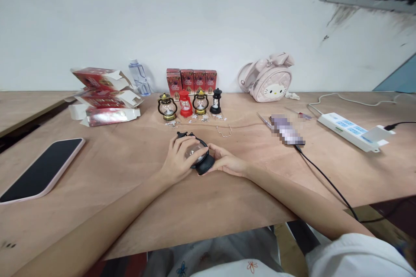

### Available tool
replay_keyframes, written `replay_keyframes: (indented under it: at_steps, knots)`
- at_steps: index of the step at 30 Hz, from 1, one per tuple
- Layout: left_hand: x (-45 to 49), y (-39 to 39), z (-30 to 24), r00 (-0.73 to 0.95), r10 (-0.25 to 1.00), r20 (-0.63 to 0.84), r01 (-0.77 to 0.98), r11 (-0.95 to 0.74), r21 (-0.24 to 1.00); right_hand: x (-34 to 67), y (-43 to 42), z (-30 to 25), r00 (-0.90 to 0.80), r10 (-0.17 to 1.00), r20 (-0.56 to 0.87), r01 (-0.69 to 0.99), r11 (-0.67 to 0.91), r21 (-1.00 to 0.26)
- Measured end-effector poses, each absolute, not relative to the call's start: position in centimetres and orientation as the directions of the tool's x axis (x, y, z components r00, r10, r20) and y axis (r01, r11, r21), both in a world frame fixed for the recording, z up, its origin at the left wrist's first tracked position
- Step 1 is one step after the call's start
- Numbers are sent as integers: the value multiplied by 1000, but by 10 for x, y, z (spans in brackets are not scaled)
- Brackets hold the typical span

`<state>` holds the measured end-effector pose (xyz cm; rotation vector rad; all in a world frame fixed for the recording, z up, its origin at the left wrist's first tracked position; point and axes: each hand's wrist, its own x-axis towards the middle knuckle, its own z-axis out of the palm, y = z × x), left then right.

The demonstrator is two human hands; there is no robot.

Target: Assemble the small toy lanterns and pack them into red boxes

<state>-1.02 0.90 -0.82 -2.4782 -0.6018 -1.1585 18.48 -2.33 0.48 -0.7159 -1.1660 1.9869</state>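
Observation:
A small black lantern (204, 165) with a clear globe lies tilted between my hands, its base toward the lower right. My left hand (177, 158) is closed over its top and globe. At the base, my right hand (229, 162) grips from the right side, some of its fingers hidden behind the lantern. Beyond them stand a bronze lantern (167, 108), a red lantern (186, 104), a second bronze lantern (200, 103) and another black lantern (216, 103). A bent wire piece (224, 131) rests on the table just past my right hand.
Red boxes (192, 81) stand by the wall; opened cartons (107, 95) are stacked at left near a water bottle (139, 78). A phone (43, 169) lies front left. At right are a screwdriver (264, 119), a pixelated phone (286, 130), a power strip (349, 130) and a pink bag (271, 82).

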Motion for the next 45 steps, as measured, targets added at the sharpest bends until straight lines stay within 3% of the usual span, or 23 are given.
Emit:
replay_keyframes:
  at_steps: [12,17,30,38,45]
  knots:
    - [-12,14,-17,571,178,802,536,-820,-200,185,-22,-1,-596,801,-59,-210,-227,-951]
    - [-13,16,-24,579,242,779,564,-809,-167,185,-23,1,-579,814,-45,-200,-196,-960]
    - [-13,17,-26,547,208,811,500,-858,-117,185,-22,-4,-581,814,2,-149,-104,-983]
    - [-13,15,-22,573,267,775,513,-854,-85,186,-21,-4,-606,795,-4,-144,-115,-983]
    - [-10,7,-6,598,246,763,471,-878,-87,186,-20,-5,-612,791,4,-166,-124,-978]
